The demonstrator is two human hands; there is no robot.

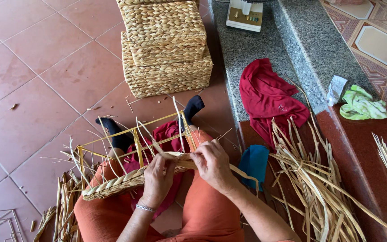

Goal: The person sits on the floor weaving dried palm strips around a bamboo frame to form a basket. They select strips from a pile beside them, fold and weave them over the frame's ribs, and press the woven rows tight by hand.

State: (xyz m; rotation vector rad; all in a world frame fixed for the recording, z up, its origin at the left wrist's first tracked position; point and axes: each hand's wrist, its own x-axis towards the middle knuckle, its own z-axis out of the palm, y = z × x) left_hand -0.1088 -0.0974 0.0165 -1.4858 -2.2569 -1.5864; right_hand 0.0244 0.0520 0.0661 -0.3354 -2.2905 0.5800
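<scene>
Item: half-woven basket (113,184) on a yellow wire frame (135,134), across our lap. Left hand (157,178) grips the braided rim; right hand (211,163) pinches a straw strand (242,172). We judge tight, even tension matters.

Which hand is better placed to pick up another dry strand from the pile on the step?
Probably the right hand. It works the braided edge on the side nearest the pile of dry strands, which lies to the person's right. The left hand grips the braid farther from it, steadying it against the wire frame.
</scene>
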